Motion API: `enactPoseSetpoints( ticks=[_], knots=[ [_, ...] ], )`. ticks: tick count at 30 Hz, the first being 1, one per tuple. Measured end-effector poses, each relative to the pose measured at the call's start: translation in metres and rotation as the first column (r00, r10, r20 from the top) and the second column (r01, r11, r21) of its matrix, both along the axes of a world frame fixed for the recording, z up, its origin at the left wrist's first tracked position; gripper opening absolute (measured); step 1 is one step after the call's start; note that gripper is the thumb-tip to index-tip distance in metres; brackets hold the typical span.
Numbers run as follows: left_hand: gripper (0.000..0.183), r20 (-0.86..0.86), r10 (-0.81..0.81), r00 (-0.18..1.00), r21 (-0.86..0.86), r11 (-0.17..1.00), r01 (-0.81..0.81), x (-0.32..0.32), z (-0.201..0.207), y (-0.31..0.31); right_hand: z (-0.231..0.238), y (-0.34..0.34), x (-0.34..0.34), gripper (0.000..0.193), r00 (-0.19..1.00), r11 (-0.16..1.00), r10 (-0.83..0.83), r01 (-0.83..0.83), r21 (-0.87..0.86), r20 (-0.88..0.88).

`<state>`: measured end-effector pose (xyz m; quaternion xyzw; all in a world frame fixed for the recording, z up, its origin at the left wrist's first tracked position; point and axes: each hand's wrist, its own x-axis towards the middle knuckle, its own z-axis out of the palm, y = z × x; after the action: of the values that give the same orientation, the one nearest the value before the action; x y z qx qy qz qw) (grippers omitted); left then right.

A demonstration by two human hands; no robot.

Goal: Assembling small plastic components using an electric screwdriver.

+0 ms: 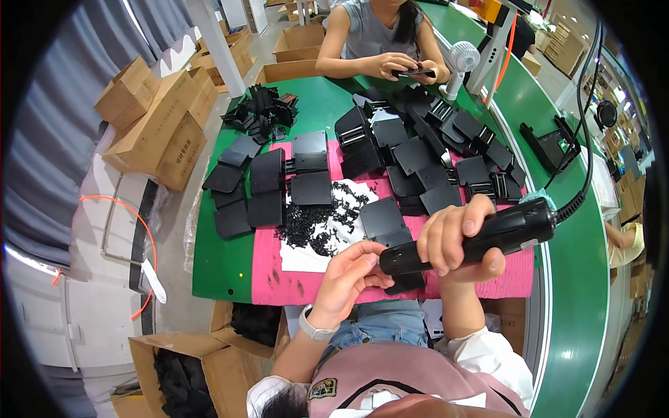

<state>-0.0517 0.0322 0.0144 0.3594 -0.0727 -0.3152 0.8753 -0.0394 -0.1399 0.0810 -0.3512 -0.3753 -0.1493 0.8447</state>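
My right hand (451,237) is wrapped round the body of a black corded electric screwdriver (512,228), which lies slantwise across the view with its nose toward the left. At that nose, the thumb and fingers of my left hand (352,275) are pinched together; whatever sits between them is hidden. Just beyond the tool, a black hinged plate part (381,217) rests on the pink mat (268,285), partly covered by my hands. Many small black screws (306,226) are heaped on a white cloth (296,261) to the left.
Black plate parts (411,155) crowd the far right of the green table (216,268); smaller black pieces (263,111) pile up far left. Opposite, a person's hands (397,66) hold a dark part. A white fan (460,63) stands nearby. Cardboard boxes (237,373) with black parts sit below left.
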Motion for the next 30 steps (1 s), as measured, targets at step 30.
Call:
enactPoseSetpoints(
  ticks=[30],
  knots=[
    [0.009, 0.243, -0.041, 0.969, 0.248, 0.968, -0.021, -0.005, -0.004, 0.019, 0.011, -0.009, -0.002, 0.037, 0.974, 0.975, 0.221, -0.219, -0.034, 0.049]
  ],
)
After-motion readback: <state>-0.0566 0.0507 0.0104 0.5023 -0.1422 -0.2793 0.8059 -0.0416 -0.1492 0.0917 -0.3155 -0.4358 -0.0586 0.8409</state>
